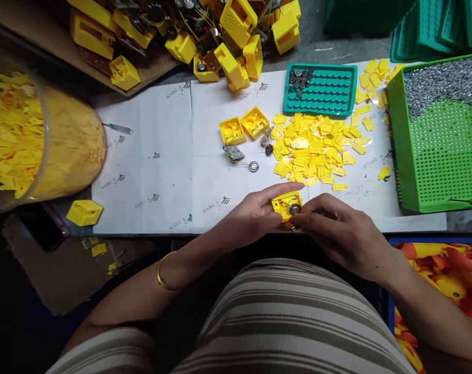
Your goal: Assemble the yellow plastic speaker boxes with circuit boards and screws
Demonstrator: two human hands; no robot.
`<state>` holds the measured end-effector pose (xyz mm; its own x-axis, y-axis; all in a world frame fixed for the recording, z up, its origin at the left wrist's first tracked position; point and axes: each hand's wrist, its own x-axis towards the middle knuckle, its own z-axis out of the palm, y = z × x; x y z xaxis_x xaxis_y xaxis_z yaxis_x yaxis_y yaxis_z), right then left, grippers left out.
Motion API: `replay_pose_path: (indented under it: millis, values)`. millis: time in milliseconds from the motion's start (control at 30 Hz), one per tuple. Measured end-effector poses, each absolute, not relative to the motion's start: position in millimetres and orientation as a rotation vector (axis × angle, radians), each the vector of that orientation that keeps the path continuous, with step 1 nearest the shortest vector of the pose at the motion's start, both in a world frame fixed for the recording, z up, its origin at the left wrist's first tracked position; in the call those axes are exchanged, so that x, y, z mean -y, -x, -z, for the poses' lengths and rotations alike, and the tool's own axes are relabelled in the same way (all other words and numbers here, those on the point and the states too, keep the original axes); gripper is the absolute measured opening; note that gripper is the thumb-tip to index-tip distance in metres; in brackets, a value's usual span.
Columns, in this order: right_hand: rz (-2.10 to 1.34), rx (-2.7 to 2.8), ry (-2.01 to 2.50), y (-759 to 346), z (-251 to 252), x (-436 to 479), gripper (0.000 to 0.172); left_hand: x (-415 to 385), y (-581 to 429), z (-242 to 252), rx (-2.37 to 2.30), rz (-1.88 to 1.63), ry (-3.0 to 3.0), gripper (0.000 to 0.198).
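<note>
My left hand (249, 215) grips a small yellow plastic housing (285, 204) at the table's near edge, with a round metal speaker seated in it. My right hand (339, 228) pinches at the housing's lower right side, fingertips touching it. Just beyond lies a pile of small yellow plastic tabs (317, 150). Two open yellow housings (243, 126) sit further back, with a small circuit board and wired speaker (241, 158) beside them.
A teal tray (329, 91) with round metal parts stands behind the pile. A green basket (434, 150) holding metal screws is at the right. A clear tub (44, 140) of yellow pieces lies at the left. Yellow housings (228, 47) are heaped at the back. A lone yellow housing (84, 212) sits at the near left.
</note>
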<state>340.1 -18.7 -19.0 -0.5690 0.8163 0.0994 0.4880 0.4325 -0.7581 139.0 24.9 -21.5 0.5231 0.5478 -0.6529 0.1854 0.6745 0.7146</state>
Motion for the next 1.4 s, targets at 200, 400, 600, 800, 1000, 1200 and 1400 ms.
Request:
replay_pose_path:
  millis: [200, 400, 600, 800, 1000, 1200, 1400]
  values:
    - [-1.05, 2.195, 1.128, -333.5, 23.6, 24.3, 0.022, -20.7, -144.4, 18.4, -1.099, -0.285, -0.917, 0.066]
    - [-0.859, 2.437, 1.175, -330.4, 17.7, 26.0, 0.024, -18.9, -140.2, 23.3, -1.038, -0.27, -0.714, 0.058]
    - [-0.887, 2.405, 1.166, -333.6, 10.0, 24.6, 0.024, -18.6, -139.6, 14.5, -1.011, -0.297, -0.726, 0.061]
    - [-1.006, 2.218, 1.171, -334.2, 14.8, 23.9, 0.022, -13.0, -144.5, 17.4, -1.042, -0.321, -0.793, 0.059]
    - [-1.04, 2.031, 1.209, -335.2, 20.8, 24.4, 0.015, -13.1, -139.8, 20.6, -0.999, -0.346, -0.611, 0.056]
    - [-1.034, 1.927, 1.26, -329.7, 21.0, 23.2, 0.021, -10.7, -140.4, 19.7, -0.956, -0.357, -0.517, 0.055]
    - [-0.998, 1.992, 1.287, -332.2, 14.9, 15.1, 0.012, -12.2, -141.3, 16.5, -0.977, -0.334, -0.533, 0.058]
